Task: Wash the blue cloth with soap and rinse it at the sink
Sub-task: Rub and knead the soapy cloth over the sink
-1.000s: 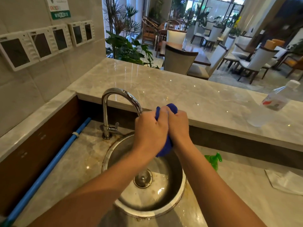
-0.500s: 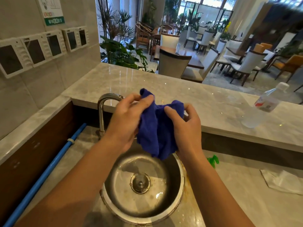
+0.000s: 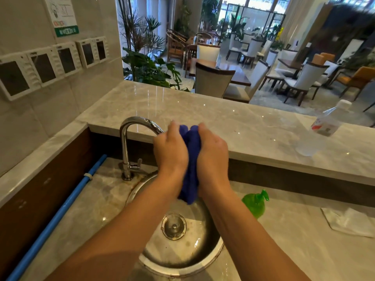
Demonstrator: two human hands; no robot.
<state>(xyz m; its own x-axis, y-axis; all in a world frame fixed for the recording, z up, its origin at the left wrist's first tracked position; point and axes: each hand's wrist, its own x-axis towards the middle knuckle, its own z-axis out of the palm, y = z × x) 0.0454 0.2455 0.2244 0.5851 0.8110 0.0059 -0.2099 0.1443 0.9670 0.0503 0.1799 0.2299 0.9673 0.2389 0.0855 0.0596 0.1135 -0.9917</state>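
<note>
Marble counter (image 3: 203, 118), round steel sink (image 3: 182, 258) below chrome faucet (image 3: 129, 138). Blue cloth (image 3: 190, 159) bunched above basin, squeezed between left hand (image 3: 170, 151) and right hand (image 3: 213, 153). Both grips pressed tight around cloth.

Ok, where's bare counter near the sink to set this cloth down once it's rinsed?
Bare patches: the lower counter between the blue pipe and the sink, and the upper ledge between tap and water bottle. Right of the sink is crowded by the green soap bottle and a tissue.

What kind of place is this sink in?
Probably a service counter in a café or hotel lounge. The small round sink sits behind a raised marble counter, which looks onto dining tables and chairs among potted plants.
</note>
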